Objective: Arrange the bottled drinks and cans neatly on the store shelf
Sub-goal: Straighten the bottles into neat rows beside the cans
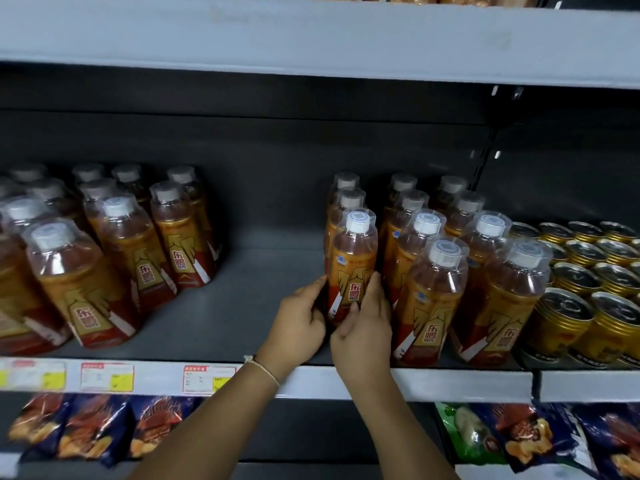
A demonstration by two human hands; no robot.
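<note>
An amber drink bottle (354, 261) with a white cap and red-gold label stands upright on the dark shelf (249, 306), at the front of a short row. My left hand (300, 318) grips its lower left side. My right hand (363, 323) grips its lower right side, thumb across the label. More of the same bottles stand in rows to the right (433, 296) and in a group at the left (79, 282). Gold cans (568, 317) fill the shelf's far right.
A bare stretch of shelf lies between the left bottle group and the held bottle. Price tags (107, 377) line the shelf's front edge. Snack bags (93, 427) hang below. Another shelf board (311, 36) runs overhead.
</note>
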